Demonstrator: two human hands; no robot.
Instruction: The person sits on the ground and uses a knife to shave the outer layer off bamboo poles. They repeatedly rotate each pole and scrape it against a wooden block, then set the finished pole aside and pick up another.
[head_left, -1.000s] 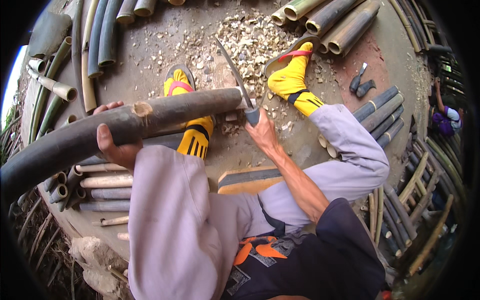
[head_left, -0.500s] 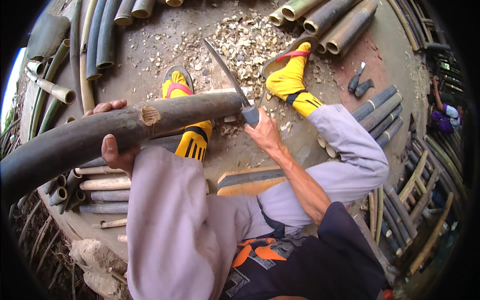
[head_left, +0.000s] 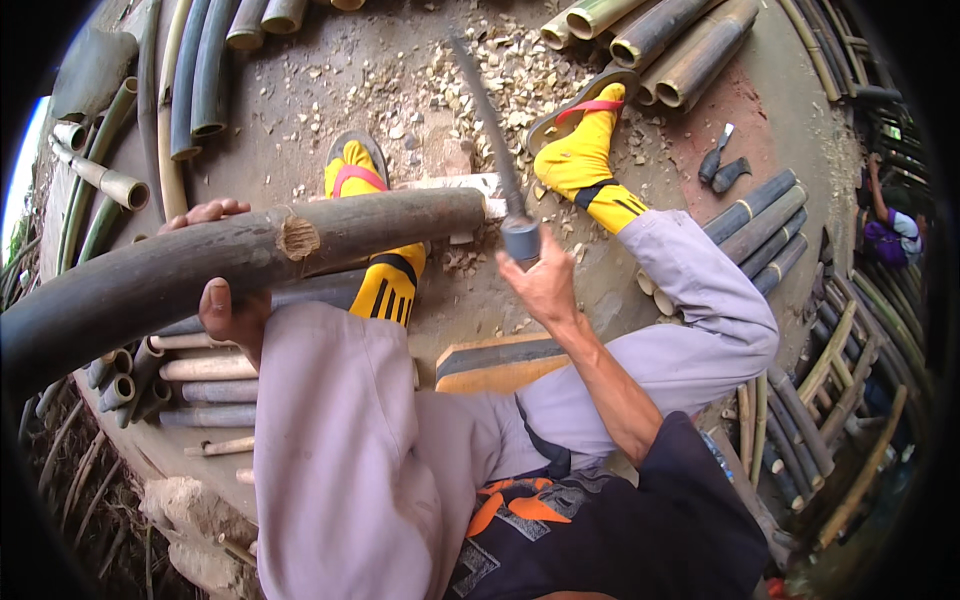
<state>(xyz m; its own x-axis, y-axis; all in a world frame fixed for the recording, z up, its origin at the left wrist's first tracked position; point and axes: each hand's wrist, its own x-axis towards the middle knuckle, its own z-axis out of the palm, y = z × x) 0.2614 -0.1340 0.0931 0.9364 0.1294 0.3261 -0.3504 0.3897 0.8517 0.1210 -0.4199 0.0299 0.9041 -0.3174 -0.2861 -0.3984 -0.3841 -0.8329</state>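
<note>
Two hands reach beyond the trousered lap (head_left: pixel 450 440): the left hand (head_left: pixel 238 318) has its fingers curled beneath a thick, dark bamboo pole (head_left: pixel 160 275) spanning the left foot (head_left: pixel 405 265), while the right hand (head_left: pixel 548 282) closes its fingers round the handle of a machete (head_left: pixel 490 135), blade pointing away beside the pole's tip. The pole looks stiff, fairly weighty and smooth enough to roll, so a hold near its pale knot scar (head_left: pixel 298 238) should balance it; farther off, pale chips (head_left: pixel 530 85) litter the floor (head_left: pixel 480 300).
</note>
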